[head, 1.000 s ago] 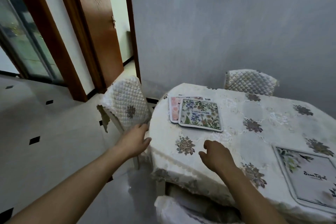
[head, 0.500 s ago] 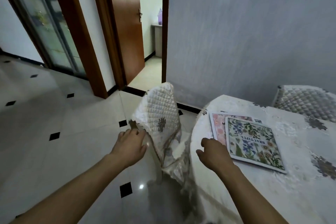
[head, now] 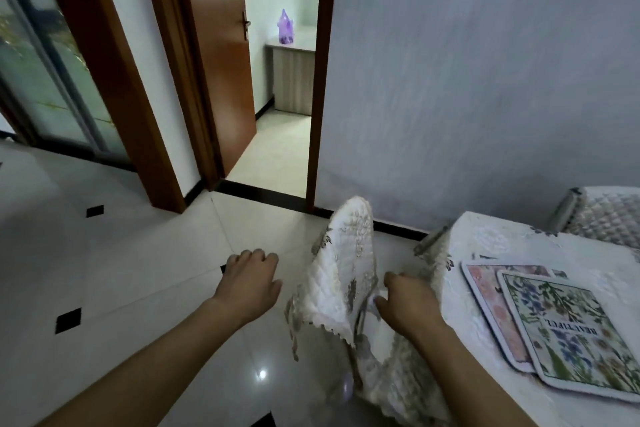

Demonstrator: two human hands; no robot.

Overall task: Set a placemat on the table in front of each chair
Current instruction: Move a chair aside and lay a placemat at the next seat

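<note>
Two placemats lie stacked on the table [head: 491,239], which wears a white lace cloth. The green floral placemat [head: 568,333] is on top and a pink placemat [head: 485,295] pokes out beneath it. A chair with a quilted white cover [head: 343,274] stands at the table's left end. My right hand [head: 405,302] is between chair and table, fingers curled on the cover's edge. My left hand [head: 249,281] hovers over the floor left of the chair, loosely curled and holding nothing.
A second quilted chair [head: 609,215] stands at the far right by the grey wall. An open wooden door [head: 221,55] and doorway lie ahead, with glass sliding doors [head: 45,80] at the left. Glossy white floor tiles [head: 138,253] spread left of the chair.
My view has swung left and nearer the chair. My left hand has come off the chair back. My right hand has moved from the table edge to the chair cover.
</note>
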